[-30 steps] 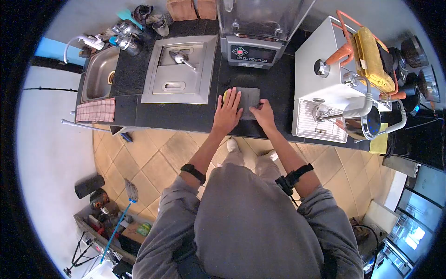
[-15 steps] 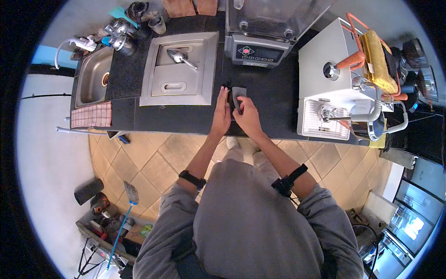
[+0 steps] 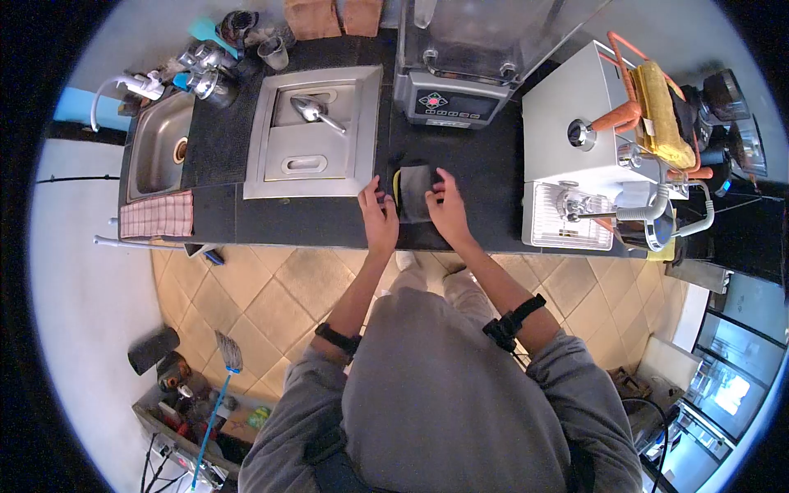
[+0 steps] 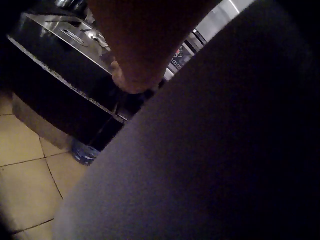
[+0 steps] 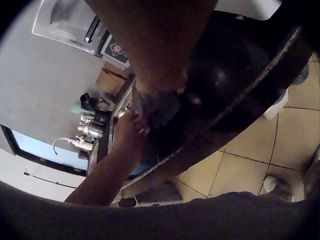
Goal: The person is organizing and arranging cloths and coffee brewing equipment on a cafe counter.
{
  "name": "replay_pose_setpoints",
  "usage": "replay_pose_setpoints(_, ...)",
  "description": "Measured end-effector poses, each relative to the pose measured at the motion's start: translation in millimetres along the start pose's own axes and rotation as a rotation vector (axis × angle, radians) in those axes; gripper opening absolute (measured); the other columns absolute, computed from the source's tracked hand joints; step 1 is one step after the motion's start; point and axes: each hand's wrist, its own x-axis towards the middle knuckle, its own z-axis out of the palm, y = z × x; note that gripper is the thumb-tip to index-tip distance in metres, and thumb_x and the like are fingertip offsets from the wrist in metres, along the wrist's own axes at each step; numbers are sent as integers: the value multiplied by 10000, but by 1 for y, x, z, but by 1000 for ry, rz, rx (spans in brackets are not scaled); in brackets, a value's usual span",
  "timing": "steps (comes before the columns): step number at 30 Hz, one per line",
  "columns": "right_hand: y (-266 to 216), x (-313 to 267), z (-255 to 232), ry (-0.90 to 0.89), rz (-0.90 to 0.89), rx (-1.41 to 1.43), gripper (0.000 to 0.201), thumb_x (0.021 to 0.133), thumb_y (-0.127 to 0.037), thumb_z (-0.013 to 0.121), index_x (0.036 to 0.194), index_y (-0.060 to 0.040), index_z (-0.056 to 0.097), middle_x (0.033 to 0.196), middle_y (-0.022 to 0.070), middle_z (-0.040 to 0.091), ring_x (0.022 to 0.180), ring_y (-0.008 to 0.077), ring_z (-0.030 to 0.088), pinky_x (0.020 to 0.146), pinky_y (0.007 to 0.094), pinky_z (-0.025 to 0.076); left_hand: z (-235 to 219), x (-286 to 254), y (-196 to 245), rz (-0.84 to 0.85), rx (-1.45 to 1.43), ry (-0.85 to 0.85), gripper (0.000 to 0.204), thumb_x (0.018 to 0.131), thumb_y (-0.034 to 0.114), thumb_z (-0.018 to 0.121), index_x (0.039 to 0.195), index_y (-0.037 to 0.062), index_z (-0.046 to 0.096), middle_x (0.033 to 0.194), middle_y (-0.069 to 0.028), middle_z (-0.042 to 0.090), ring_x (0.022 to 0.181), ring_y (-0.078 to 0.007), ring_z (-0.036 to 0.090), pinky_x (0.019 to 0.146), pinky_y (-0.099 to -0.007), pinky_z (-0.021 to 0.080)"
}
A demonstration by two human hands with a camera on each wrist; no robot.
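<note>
On the black counter in the head view lies a dark grey folded cloth (image 3: 416, 191) with a yellow strip showing along its left side. The left hand (image 3: 379, 220) is just left of it, fingers loosely bent, holding nothing visible. On the other side, the right hand (image 3: 448, 215) has its fingers bent at the cloth's right edge; whether they touch it is unclear. In the right wrist view the left hand (image 5: 129, 134) appears beyond the dark right hand (image 5: 160, 75). The left wrist view shows the left hand (image 4: 137, 75) mostly in shadow, its fingers hidden.
A blender (image 3: 450, 99) stands behind the cloth. To the right is a white espresso machine (image 3: 567, 123) with a drip tray (image 3: 546, 226). Leftward are a steel panel (image 3: 256, 168) with a metal scoop (image 3: 312, 110), a checked cloth (image 3: 156, 215) and a sink (image 3: 156, 156).
The cloth, lifted narrow between both hands half a second ago, now lies flatter on the counter. The hands have moved apart, the left one leftward off it.
</note>
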Motion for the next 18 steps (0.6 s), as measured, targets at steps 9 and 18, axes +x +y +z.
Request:
replay_pose_setpoints(9, -19, -10, 11, -74, -125, -146, 323, 777, -198, 707, 983, 0, 555, 833, 175, 632, 765, 296, 646, 691, 398, 508, 2, 6, -21, -169, -187, -168, 502, 956, 208, 597, 1365, -23, 422, 1142, -147, 576, 1004, -210, 567, 901, -328, 467)
replay_pose_setpoints(18, -152, -59, -121, -180, -184, -30, 337, 817, -151, 700, 1044, -44, 476, 820, 93, 558, 716, 172, 558, 659, 316, 474, -15, 21, 137, -28, -644, -666, 656, 957, 338, 569, 1495, 99, 278, 1475, -113, 335, 1315, -209, 381, 1104, -362, 280)
